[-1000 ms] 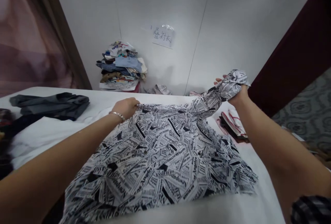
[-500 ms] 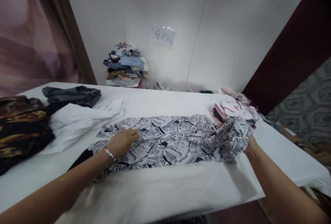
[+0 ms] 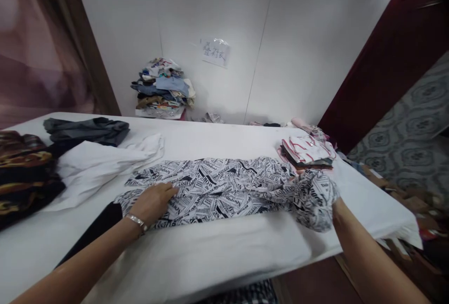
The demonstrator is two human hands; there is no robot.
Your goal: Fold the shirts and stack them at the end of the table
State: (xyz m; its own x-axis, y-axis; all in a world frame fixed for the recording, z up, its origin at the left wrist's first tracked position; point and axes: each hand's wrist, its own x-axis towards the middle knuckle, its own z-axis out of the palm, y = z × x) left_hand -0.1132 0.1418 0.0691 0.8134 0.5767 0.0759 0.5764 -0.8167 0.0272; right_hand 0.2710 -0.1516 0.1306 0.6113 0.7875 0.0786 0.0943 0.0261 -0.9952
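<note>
A white shirt with black newspaper print (image 3: 217,191) lies lengthwise across the white table, a long crease along its middle. At its left part, my left hand (image 3: 154,201), with a bracelet at the wrist, has its fingers curled closed on the fabric. My right hand (image 3: 336,206) is at the right end, mostly covered by a bunched part of the same shirt that is lifted and gathered around it. Black cloth (image 3: 101,224) shows beneath the left forearm.
On the left of the table (image 3: 210,140) lie a white garment (image 3: 101,161), a dark grey one (image 3: 87,130) and a black patterned one (image 3: 28,182). Folded clothes (image 3: 305,149) are stacked at right. Behind, a tall clothes pile (image 3: 164,86) stands by the wall under a paper sign (image 3: 215,52).
My right hand has drawn the shirt's bunched right end slightly lower and nearer, uncovering more of the folded stack. My left hand stays on the fabric. The view has shifted a little to the right.
</note>
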